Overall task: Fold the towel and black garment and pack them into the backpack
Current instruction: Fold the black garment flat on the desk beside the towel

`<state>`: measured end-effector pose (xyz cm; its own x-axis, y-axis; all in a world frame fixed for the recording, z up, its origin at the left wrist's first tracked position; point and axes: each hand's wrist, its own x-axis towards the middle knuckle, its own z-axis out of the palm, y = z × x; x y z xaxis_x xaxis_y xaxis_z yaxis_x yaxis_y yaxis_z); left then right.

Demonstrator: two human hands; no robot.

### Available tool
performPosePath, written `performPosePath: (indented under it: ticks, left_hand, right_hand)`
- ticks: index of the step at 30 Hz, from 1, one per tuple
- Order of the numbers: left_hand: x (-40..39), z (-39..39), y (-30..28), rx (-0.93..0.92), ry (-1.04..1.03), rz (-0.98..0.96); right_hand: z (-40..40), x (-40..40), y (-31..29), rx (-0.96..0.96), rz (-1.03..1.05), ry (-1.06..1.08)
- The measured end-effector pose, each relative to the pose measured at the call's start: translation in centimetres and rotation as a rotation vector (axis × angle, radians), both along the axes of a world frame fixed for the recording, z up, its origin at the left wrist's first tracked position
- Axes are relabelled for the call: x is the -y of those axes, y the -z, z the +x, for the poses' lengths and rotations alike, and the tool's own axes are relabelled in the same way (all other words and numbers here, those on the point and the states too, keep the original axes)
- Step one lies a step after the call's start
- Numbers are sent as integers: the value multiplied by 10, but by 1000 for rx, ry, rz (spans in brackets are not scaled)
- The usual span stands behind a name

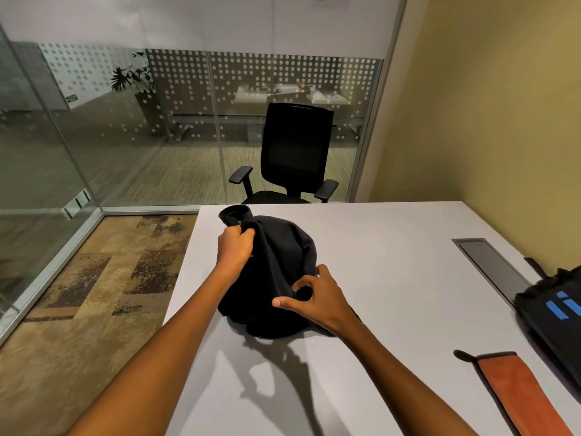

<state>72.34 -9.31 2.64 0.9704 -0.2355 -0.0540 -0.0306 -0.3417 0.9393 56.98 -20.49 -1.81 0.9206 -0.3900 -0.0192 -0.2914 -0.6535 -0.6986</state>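
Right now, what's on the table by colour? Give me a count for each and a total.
Black: 2, the black garment, bunched and gripped by the left hand and right hand, and the backpack at the right edge
Orange: 1, the towel
Total: 3

Two bare forearms, entering from 7 o'clock and 5 o'clock, no sleeves visible up to the picture edge. No watch, bracelet or band at either wrist; no rings visible on left hand (pixel 235 247) or right hand (pixel 317 298). No gloves; short, plain fingernails showing on the right thumb and forefinger.
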Motion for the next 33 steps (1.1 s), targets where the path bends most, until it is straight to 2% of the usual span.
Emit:
performPosePath:
  ticks: [4,7,12,14,16,18,20,23,27,31,33]
  left_hand:
    - [2,-4,0,-18,-80,-8]
    - [1,-5,-2,-40,-121,-9]
    - [-9,1,0,-118,-227,-89]
    - [-10,2,1,-147,-251,-141]
    - [-9,1,1,-167,-258,-174]
    - [-7,-1,2,-192,-260,-203]
    - [-5,-4,2,-244,-261,-250]
    - [-9,-5,1,-323,-255,-289]
    - [-28,3,6,-322,-263,-272]
    - [-47,4,26,-263,-160,-120]
    - [-51,2,41,-310,-92,-41]
  right_hand:
    - [3,-8,5,10,-48,39]
    - [4,-12,9,101,-137,80]
    - [5,-6,5,275,-68,124]
    - [4,-6,2,251,-43,52]
    - [5,-11,-1,148,-29,-17]
    - [9,-18,1,52,-98,-38]
    - [16,-25,6,37,-188,-12]
    - [18,-31,7,141,-259,63]
    - [8,-13,-3,323,-209,186]
    - [9,11,-29,456,-199,195]
    - [13,18,-46,526,-122,173]
